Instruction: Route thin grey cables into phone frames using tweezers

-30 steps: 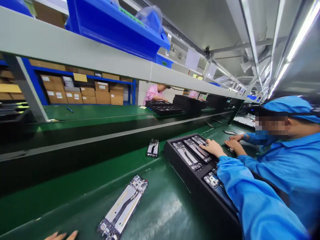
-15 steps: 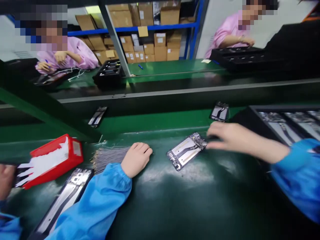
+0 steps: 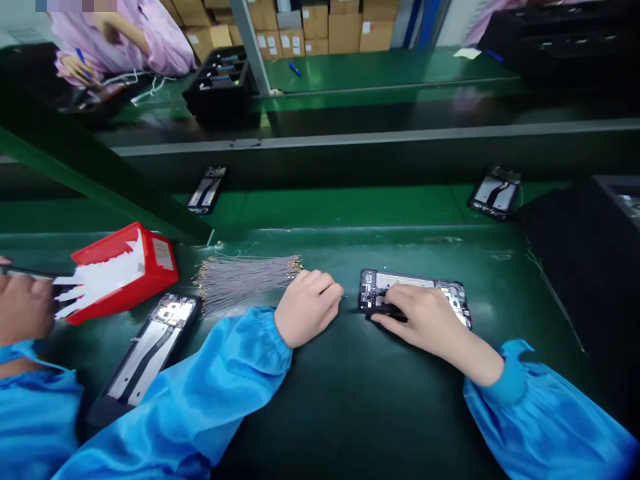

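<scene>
My left hand (image 3: 310, 308) is closed beside the right end of a bundle of thin grey coaxial cables (image 3: 245, 280). A fine wire end shows at its fingertips; most of what it holds is hidden. My right hand (image 3: 425, 317) pinches a slim black tool (image 3: 387, 310) over an opened phone (image 3: 453, 293). That phone lies lengthwise across the bench with its inner boards facing up, partly covered by the hand.
Left of the cables stand a red bin (image 3: 163, 267) of white strips and another opened phone (image 3: 155, 353). A co-worker's hand (image 3: 27, 303) is at the far left. Two opened phones (image 3: 207, 190), (image 3: 496, 192) lie on the far ledge. A black box (image 3: 585, 267) stands right.
My right hand has come left from beside the phone to over it. The phone now lies straighter across the bench. The view has tilted down; my left hand stays closed near the cables.
</scene>
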Available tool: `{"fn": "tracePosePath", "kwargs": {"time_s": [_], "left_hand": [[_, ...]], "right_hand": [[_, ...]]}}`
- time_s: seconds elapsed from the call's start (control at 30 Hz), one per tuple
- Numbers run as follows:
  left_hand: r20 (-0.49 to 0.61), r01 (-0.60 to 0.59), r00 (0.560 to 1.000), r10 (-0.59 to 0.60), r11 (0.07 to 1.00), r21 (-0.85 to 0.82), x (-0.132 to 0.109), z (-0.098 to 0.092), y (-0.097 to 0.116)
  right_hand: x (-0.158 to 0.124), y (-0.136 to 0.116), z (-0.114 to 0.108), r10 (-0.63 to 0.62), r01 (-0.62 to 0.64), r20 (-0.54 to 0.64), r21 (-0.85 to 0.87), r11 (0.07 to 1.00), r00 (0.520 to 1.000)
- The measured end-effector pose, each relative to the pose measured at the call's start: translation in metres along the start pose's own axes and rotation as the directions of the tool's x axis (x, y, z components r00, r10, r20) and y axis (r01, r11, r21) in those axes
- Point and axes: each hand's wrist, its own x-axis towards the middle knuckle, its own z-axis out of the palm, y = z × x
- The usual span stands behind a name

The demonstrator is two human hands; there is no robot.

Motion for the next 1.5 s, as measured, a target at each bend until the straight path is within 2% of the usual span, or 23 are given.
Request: {"fn": "tracePosePath", "kwargs": {"time_s": [0.07, 0.13, 0.23, 0.33, 0.43, 0.53, 0.77, 1.13, 1.23, 1.37, 1.5], "left_hand": [[0.021, -0.013, 1.0, 0.013, 1.0, -0.009, 0.005, 0.005, 0.009], [0.023, -0.012, 1.0, 0.012, 1.0, 0.005, 0.01, 0.009, 0.016], [0.003, -0.005, 1.0, 0.005, 0.999, 0.04, 0.017, 0.013, 0.02], [-0.018, -0.011, 1.0, 0.012, 0.998, 0.056, 0.019, 0.014, 0.019], [-0.039, -0.013, 0.999, 0.015, 0.999, 0.053, 0.018, 0.013, 0.019], [-0.043, -0.02, 0.999, 0.022, 0.999, 0.043, 0.018, 0.011, 0.019], [-0.044, -0.049, 0.998, 0.051, 0.997, 0.052, 0.018, 0.006, 0.021], [-0.057, -0.067, 0.996, 0.071, 0.996, 0.057, 0.018, 0.004, 0.022], [-0.065, -0.073, 0.995, 0.077, 0.996, 0.06, 0.018, 0.004, 0.022], [-0.055, -0.082, 0.995, 0.085, 0.995, 0.056, 0.019, 0.003, 0.022], [-0.049, -0.074, 0.996, 0.077, 0.996, 0.053, 0.019, 0.003, 0.022]], "right_hand": [[-0.004, -0.002, -0.004, 0.071, -0.04, -0.132, 0.228, 0.973, 0.989], [-0.001, -0.002, -0.007, 0.123, -0.016, -0.213, 0.444, 0.896, 0.969], [0.006, -0.002, -0.006, 0.143, 0.018, -0.206, 0.625, 0.781, 0.968], [0.008, -0.001, -0.001, 0.194, -0.052, -0.128, 0.695, 0.717, 0.972], [0.006, 0.0, 0.004, 0.207, -0.088, -0.096, 0.679, 0.729, 0.974], [0.004, 0.001, 0.005, 0.242, -0.102, -0.123, 0.664, 0.741, 0.962], [0.003, -0.002, 0.003, 0.316, -0.182, -0.062, 0.706, 0.685, 0.947], [0.004, -0.003, 0.0, 0.312, -0.178, -0.065, 0.702, 0.69, 0.948], [0.002, -0.004, 0.002, 0.263, -0.117, -0.117, 0.676, 0.727, 0.958], [0.002, -0.008, 0.001, 0.11, 0.037, -0.216, 0.58, 0.814, 0.97], [0.004, -0.014, -0.003, 0.001, 0.115, -0.245, 0.456, 0.883, 0.97]]}}
